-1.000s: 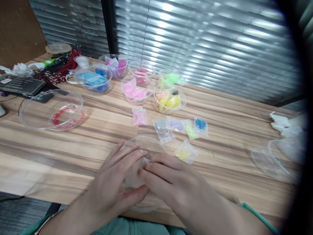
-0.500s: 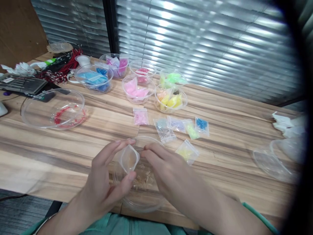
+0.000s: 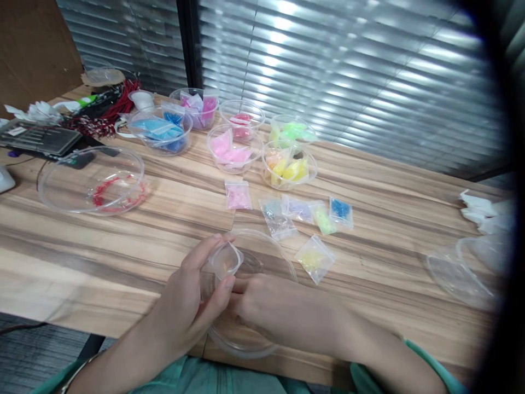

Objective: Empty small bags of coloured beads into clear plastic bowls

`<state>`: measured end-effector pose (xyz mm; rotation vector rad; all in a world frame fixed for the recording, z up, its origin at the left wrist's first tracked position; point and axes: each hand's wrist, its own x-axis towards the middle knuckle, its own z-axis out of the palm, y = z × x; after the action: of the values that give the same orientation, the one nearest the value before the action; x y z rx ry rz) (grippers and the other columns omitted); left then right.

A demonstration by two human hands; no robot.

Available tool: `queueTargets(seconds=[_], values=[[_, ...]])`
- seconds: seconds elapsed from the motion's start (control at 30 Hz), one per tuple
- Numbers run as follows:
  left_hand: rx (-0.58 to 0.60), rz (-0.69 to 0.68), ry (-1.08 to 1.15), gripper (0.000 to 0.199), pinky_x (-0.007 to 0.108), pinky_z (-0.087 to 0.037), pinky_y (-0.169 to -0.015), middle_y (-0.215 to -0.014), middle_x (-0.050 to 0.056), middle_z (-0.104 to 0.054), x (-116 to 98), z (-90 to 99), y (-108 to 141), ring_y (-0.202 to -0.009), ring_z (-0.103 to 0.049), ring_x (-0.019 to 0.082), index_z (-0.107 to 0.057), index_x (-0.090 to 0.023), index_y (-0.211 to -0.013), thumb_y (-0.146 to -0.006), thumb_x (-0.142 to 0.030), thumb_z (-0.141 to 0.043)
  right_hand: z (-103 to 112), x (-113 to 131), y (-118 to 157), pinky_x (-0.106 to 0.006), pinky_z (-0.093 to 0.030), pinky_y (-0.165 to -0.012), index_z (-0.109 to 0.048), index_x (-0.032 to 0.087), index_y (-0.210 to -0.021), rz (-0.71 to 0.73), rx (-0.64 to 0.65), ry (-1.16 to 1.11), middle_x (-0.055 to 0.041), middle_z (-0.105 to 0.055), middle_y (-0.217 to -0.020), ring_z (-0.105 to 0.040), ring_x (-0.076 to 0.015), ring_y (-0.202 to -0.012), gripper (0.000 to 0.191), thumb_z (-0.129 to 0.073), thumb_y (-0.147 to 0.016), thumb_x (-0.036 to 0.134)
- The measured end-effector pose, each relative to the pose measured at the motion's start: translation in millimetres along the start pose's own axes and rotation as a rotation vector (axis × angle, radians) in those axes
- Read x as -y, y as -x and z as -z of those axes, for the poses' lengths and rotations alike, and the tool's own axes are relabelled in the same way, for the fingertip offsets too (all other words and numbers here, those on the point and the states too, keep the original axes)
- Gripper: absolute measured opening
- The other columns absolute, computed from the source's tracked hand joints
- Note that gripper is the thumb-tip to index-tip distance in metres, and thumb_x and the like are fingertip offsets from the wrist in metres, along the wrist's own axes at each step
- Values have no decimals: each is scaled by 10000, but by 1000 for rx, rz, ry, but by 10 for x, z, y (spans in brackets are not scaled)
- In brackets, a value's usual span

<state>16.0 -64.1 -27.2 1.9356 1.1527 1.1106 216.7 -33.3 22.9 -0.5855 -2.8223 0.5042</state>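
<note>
Between the thumb and fingers of my left hand [image 3: 199, 290] a small clear zip bag [image 3: 226, 260] is held with its mouth spread apart. A few pale amber bits seem to show inside it. My right hand [image 3: 262, 301] reaches down into a round clear plastic bowl [image 3: 241, 350], just right of the bag. Its fingers are curled inward, and their tips and anything in them are hidden. Most of the bowl's contents are also covered by this hand. Right of the bowl lies a zip bag of yellow bits [image 3: 315, 260].
Small bags of pink [image 3: 238, 195], green [image 3: 323, 219] and blue beads [image 3: 340, 209] lie beyond the bowl. Several clear bowls of coloured packets, including yellow [image 3: 293, 169], stand behind. A bowl with a red beaded ring [image 3: 118, 192] is at left; a clear container [image 3: 459, 273] at right.
My right hand has moved down and left into the bowl, its fingers now curled and covering the amber bits. The left hand with the bag has shifted slightly right.
</note>
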Motion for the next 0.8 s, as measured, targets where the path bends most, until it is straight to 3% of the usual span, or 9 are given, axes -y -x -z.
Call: queueTargets(seconds=[0.07, 0.13, 0.23, 0.33, 0.47, 0.57, 0.67, 0.8], values=[[17, 22, 19, 673, 497, -454, -1157, -1470, 96, -538, 13, -3, 14, -1367, -535, 277, -273, -302, -1521, -951, -151, -595, 0, 32, 2, -256, -482, -569, -654, 179, -684, 10, 65, 52, 21, -681, -657, -587, -124, -541, 275, -560, -840, -27], [30, 38, 30, 667, 508, -458, -1155, -1464, 95, -545, 13, -1, 13, -1365, -538, 284, -281, -309, -1516, -951, -160, -602, 9, 55, 1, -276, -469, -572, -674, 175, -735, 18, 128, 100, 10, -691, -674, -578, -135, -547, 269, -536, -831, -34], [51, 68, 43, 638, 505, -479, -1140, -1462, 108, -546, 5, 10, -1, -1362, -541, 292, -312, -289, -1503, -950, -181, -611, -1, 57, 2, -296, -414, -519, -634, 194, -655, 14, 197, 121, 18, -660, -635, -531, -130, -514, 319, -493, -829, -35], [68, 92, 37, 600, 504, -494, -1127, -1457, 124, -550, 12, 24, -1, -1353, -547, 300, -357, -264, -1477, -943, -216, -628, -44, 45, 14, -304, -339, -463, -550, 202, -569, -32, 200, 65, 28, -601, -571, -456, -108, -450, 339, -490, -830, -6], [73, 88, 36, 629, 523, -494, -1121, -1449, 115, -559, 33, 45, 21, -1343, -554, 299, -351, -298, -1485, -930, -252, -644, -62, 52, 17, -271, -375, -505, -533, 198, -623, -119, 165, -23, 42, -577, -598, -489, -106, -499, 288, -498, -821, -8], [55, 86, 16, 631, 534, -487, -1125, -1433, 99, -569, 26, 65, 20, -1346, -546, 293, -357, -323, -1485, -929, -246, -644, -18, 58, -14, -260, -454, -615, -580, 176, -759, -233, 99, -107, 0, -641, -762, -592, -141, -680, 222, -505, -830, -20], [42, 39, 18, 665, 562, -490, -1117, -1420, 85, -586, -6, 94, -9, -1322, -571, 301, -322, -352, -1498, -926, -252, -647, 39, 39, -41, -306, -503, -738, -622, 121, -931, -286, -50, -86, -63, -669, -885, -611, -184, -806, 214, -475, -851, -12], [35, -40, -77, 709, 546, -529, -1086, -1398, 79, -610, -45, 151, -41, -1276, -612, 313, -332, -368, -1501, -897, -304, -698, 122, -1, -12, -324, -480, -712, -619, 99, -981, -263, -290, 85, -78, -646, -871, -561, -211, -810, 315, -398, -828, -65]])
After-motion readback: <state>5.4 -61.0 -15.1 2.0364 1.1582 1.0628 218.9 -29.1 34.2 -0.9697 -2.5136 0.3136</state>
